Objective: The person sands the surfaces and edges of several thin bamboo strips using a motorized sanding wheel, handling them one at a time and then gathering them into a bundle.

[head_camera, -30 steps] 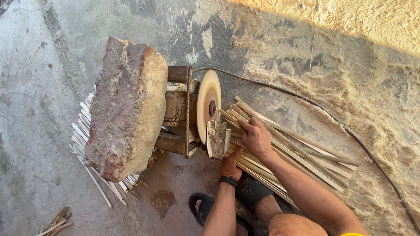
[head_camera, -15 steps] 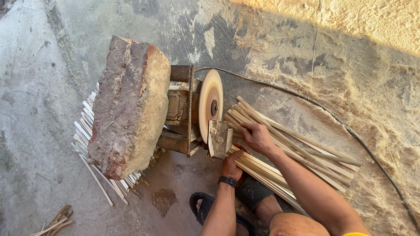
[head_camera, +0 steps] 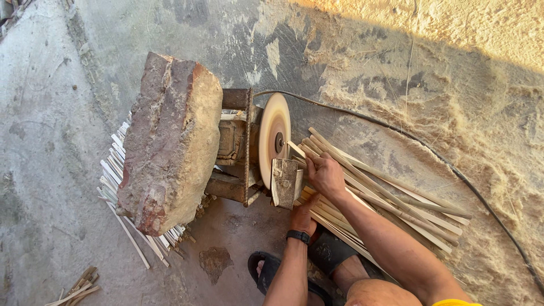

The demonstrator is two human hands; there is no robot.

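Observation:
My right hand (head_camera: pixel 326 175) grips a thin bamboo strip (head_camera: pixel 296 149) whose tip meets the face of a round tan sanding disc (head_camera: pixel 273 143). My left hand (head_camera: pixel 303 216), with a black watch on its wrist, rests lower on the bundle of bamboo strips (head_camera: pixel 396 207), just beneath a small metal guide block (head_camera: pixel 285 182) beside the disc. Its fingers are partly hidden, so what they hold is unclear. The disc is mounted on a rusty metal frame with a motor (head_camera: pixel 233 141).
A big reddish stone slab (head_camera: pixel 170 141) weighs down the frame. More pale strips (head_camera: pixel 116 181) lie under it at the left. A black cable (head_camera: pixel 430 153) runs right over sawdust. My sandalled foot (head_camera: pixel 266 272) is at the bottom. A few strip scraps (head_camera: pixel 79 286) lie bottom left.
My right hand has slid a little toward the disc with the strip. The view has shifted slightly; the left hand stays put.

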